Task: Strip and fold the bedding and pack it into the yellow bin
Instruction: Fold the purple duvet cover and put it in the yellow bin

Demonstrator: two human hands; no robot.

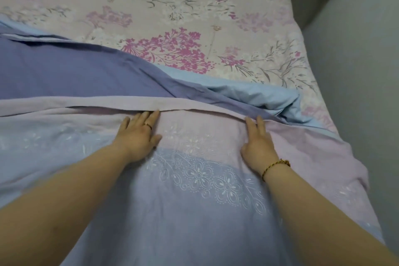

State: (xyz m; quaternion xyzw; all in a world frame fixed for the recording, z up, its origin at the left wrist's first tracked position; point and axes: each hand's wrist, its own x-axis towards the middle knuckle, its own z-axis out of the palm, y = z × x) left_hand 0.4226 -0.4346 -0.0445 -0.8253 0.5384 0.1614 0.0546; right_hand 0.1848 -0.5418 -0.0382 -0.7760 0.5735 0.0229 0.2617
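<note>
The soft lilac-and-blue embroidered duvet cover (194, 201) is lying across the near half of the bed, doubled over on itself. Its lilac folded hem (97, 102) is running almost straight from left to right just ahead of the person's fingertips. Beyond that hem a darker violet-blue panel (64, 67) and a pale blue underside (259, 95) are bunching up towards the right corner.

Further back, the pink-flowered fitted sheet (172, 6) is stretching flat to the far end of the mattress. The bed's right edge is slanting down the frame, with a strip of plain grey floor (356, 71) lying alongside it.

Both hands are lying flat on the lilac band, palms down, gripping nothing.

- **Left hand:** The left hand (138, 136), wearing 1 ring (148, 125), is spreading its fingers straight, and the tips are touching the fold of the hem.
- **Right hand:** The right hand (258, 142), with a beaded gold bracelet (274, 167) at the wrist, is keeping its fingers straight and close together. Its tips are slipping just under the hem's edge.

The 2 hands are sitting well apart, with white embroidery showing between them. Both bare forearms are reaching forward from the near corners and angling slightly inward over the blue part of the cover.
</note>
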